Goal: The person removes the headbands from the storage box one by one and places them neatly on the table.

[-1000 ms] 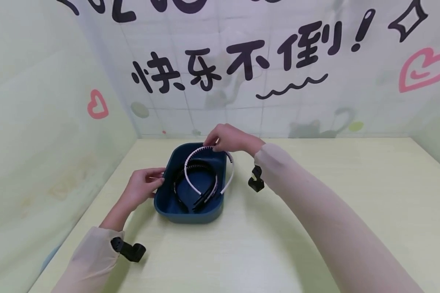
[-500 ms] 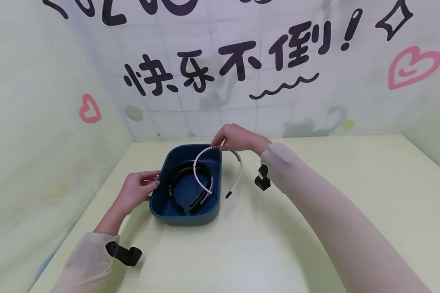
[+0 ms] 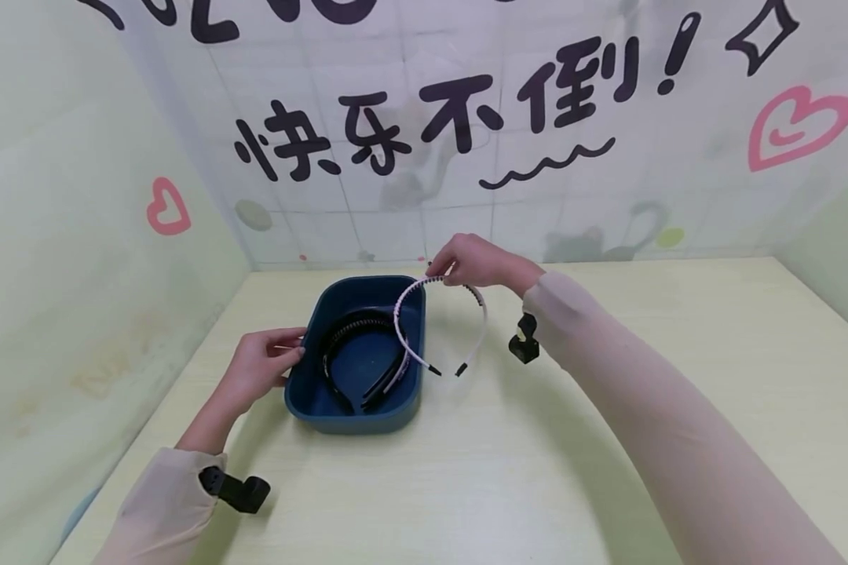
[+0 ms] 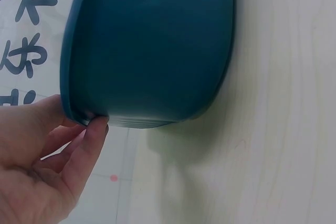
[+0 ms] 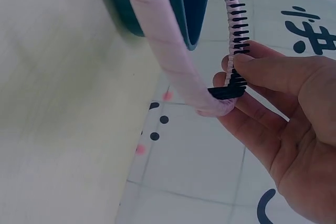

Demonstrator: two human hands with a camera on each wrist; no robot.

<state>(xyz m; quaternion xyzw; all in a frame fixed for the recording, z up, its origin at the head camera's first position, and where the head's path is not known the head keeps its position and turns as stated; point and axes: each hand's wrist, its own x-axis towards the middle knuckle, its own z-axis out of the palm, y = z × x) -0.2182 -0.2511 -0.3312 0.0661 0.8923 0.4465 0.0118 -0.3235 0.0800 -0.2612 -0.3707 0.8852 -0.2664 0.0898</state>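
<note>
A pale pink headband (image 3: 398, 318) with black teeth and black tips hangs ends-down from my right hand (image 3: 475, 260). Thumb and fingers pinch it at the top of its arch, as the right wrist view shows with the band (image 5: 163, 40) close up. It overlaps the right rim of a dark blue bin (image 3: 367, 424) in the head view. Inside the bin lie black headbands (image 3: 360, 316) and a pale-edged one; their exact number is unclear. At the bin's left side my left hand (image 3: 254, 367) pinches the rim between thumb and fingers, also visible in the left wrist view.
The bin stands on a pale wood-grain table (image 3: 480, 471), toward its back left. Behind rises a white cloth wall (image 3: 438, 212) with black lettering. Another printed wall (image 3: 78, 235) closes the left side, near my left arm.
My right hand has lifted the pink headband and moved it right, so both its ends now hang beyond the bin's right wall. The left hand has stayed on the rim.
</note>
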